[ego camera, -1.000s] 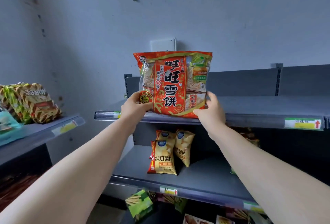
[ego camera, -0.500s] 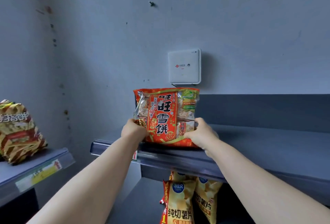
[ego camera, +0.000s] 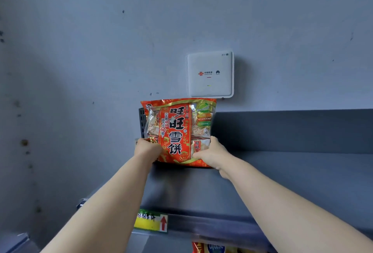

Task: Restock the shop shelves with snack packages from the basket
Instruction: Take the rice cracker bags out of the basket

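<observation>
A red and orange rice cracker bag stands upright at the back left of the grey top shelf, against the shelf's back panel. My left hand grips its lower left corner. On the other side, my right hand grips the lower right corner. Both arms reach up over the shelf's front edge. The basket is out of view.
A white wall-mounted router box hangs just above the bag. A yellow price label sits on the shelf's front rail. The top of a chip bag shows on the shelf below. The bare grey wall fills the left.
The bag has moved from the shelf's front edge to the back, against the back panel. The view has tilted upward, so the lower shelves and left shelf have dropped out of sight.
</observation>
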A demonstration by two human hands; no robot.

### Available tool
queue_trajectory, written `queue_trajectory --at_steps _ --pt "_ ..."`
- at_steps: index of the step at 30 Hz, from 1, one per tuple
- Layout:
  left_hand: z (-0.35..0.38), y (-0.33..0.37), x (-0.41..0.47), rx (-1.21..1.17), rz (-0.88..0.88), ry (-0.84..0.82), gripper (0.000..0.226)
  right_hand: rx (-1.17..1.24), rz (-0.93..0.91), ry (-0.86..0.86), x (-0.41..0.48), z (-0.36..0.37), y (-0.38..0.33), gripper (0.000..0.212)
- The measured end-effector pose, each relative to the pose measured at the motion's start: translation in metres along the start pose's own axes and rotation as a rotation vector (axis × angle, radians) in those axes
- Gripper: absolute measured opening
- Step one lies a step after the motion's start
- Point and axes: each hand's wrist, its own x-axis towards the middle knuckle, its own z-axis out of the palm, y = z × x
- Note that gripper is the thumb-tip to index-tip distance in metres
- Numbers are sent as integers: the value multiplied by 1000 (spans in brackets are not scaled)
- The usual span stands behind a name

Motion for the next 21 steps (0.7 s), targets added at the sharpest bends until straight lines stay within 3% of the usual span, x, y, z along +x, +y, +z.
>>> queue_trajectory --at_steps 2,4,8,15,21 --pt "3 4 9 -11 -13 -7 34 50 5 -37 6 10 1 70" --pt "7 10 10 -23 -15 -3 59 47 21 -53 5 12 2 70" --pt "24 20 -22 305 109 131 85 -94 20 37 -21 -5 -1 67" --pt "83 45 -119 625 477 -219 64 -724 19 169 -101 -86 25 60" --pt "156 49 -256 753 729 -449 55 -916 160 304 -229 -193 84 62"
